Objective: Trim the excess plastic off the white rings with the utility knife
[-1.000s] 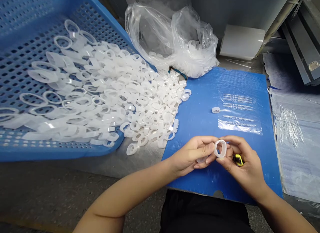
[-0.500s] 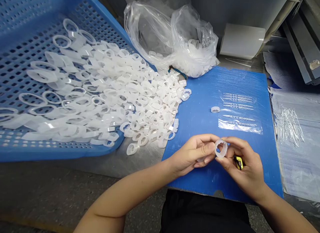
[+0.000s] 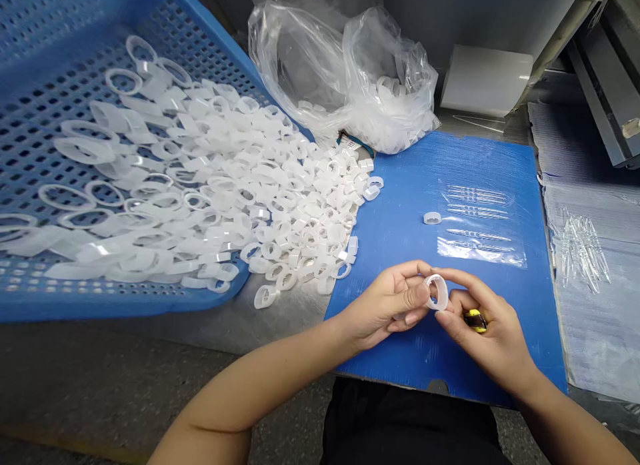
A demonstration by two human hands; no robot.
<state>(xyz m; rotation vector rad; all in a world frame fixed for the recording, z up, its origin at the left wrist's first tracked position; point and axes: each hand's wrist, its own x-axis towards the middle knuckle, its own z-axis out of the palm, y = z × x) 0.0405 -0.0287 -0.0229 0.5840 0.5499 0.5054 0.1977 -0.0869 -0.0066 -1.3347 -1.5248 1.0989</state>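
Observation:
A translucent white plastic ring [image 3: 437, 292] is held above the blue board [image 3: 390, 252]. My left hand [image 3: 387, 305] pinches its left side between thumb and fingers. On the other side, my right hand [image 3: 485, 328] has its index finger and thumb at the ring's edge. A small yellow-and-black tool [image 3: 475, 320] is tucked in the curled fingers of that hand; most of it is hidden, so its kind cannot be told. Behind the hands, another white ring [image 3: 432, 218] lies on the board beside a clear plastic bag [image 3: 520, 257] with several slim clear sticks on or in it.
A blue perforated basket [image 3: 150, 308] on the left spills white rings [image 3: 300, 218] onto the metal table. A clear bag of rings [image 3: 395, 128] stands at the back. To the right, clear sticks [image 3: 583, 252] lie on pale sheeting [image 3: 600, 338]. A grey metal frame [image 3: 605, 92] juts in at upper right.
The ring in my hands has turned and shifted slightly left, so its opening shows narrower. My right fingers and the yellow-and-black tool have tilted a little.

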